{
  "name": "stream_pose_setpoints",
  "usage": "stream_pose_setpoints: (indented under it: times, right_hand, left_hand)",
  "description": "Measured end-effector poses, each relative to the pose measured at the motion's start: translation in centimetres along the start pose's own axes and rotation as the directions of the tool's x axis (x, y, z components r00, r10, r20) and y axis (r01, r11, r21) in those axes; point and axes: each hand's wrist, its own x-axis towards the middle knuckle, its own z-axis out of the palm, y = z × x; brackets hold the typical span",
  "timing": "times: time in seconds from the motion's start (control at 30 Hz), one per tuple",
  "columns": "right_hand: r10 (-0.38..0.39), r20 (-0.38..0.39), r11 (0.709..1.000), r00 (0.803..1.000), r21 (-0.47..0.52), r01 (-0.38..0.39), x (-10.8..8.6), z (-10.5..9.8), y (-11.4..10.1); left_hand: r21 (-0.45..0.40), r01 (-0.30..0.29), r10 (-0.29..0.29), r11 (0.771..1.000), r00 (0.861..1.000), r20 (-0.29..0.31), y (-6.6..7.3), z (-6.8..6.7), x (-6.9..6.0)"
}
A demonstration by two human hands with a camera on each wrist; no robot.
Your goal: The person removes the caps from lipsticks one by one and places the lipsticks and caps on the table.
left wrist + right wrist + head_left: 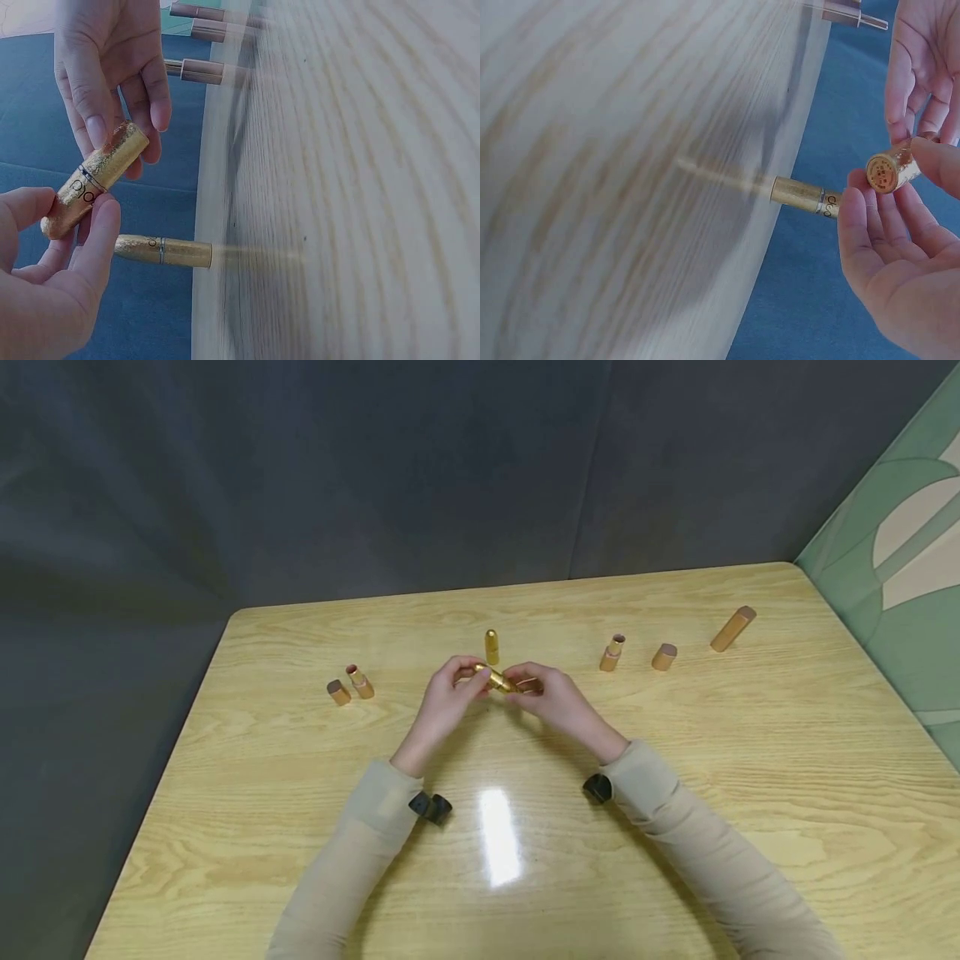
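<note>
Both hands hold one gold, bullet-shaped lipstick tube [497, 680] above the middle of the table, tilted, with a thin silver ring around it. My left hand [447, 695] pinches its rounded cap end, as the left wrist view shows. At the flat base end, my right hand [553, 695] grips it between thumb and fingers; a printed label on the base [885, 174] faces the right wrist view. Cap and base meet at the ring. Just behind the hands, a matching gold lipstick tube [492, 647] stands upright on the table.
On the wooden table [262, 827], a copper-coloured uncapped tube [361, 682] stands left beside a short cap [338, 692]. To the right are another uncapped tube [612, 653], a cap [664, 657] and a tall copper-coloured tube [732, 629]. A dark curtain [420, 477] hangs behind.
</note>
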Motion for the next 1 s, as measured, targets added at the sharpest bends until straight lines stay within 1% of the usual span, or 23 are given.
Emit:
stream_pose_setpoints:
  times: [0.13,0.23,0.37,0.47,0.57,0.63,0.8,1.0]
  right_hand:
    - [0.008,0.000,1.000,1.000,-0.007,-0.008,0.1,0.0,-0.1]
    - [0.016,-0.001,1.000,1.000,-0.004,-0.016,0.1,0.0,-0.1]
    - [0.014,-0.008,1.000,1.000,0.004,-0.014,0.0,0.1,-0.2]
    - [0.011,-0.016,1.000,1.000,0.005,-0.011,0.0,0.2,-0.1]
    - [0.011,-0.026,1.000,1.000,0.010,-0.011,-0.1,0.3,-0.1]
    - [0.006,-0.034,1.000,0.999,0.015,-0.005,-0.1,0.2,-0.1]
    - [-0.030,-0.050,0.999,0.998,0.012,0.031,-0.2,0.1,-0.3]
    - [-0.046,-0.050,0.999,0.998,0.014,0.046,-0.2,-0.1,-0.5]
  left_hand:
    - [0.010,-0.024,0.024,1.000,1.000,0.015,0.1,0.0,0.1]
    - [0.006,-0.028,0.028,1.000,0.999,0.021,0.3,0.0,0.0]
    - [0.028,-0.012,0.011,1.000,1.000,0.008,0.4,0.3,-0.1]
    - [0.038,-0.005,0.006,0.999,1.000,-0.020,0.3,0.7,-0.2]
    - [0.004,-0.016,0.016,1.000,0.998,-0.055,0.2,1.1,-0.2]
    - [-0.034,-0.023,0.020,0.999,0.996,-0.083,0.1,1.4,-0.2]
    - [-0.117,-0.033,0.018,0.993,0.991,-0.129,0.1,1.8,-0.3]
    - [-0.158,-0.064,0.037,0.985,0.985,-0.171,0.1,2.1,-0.3]
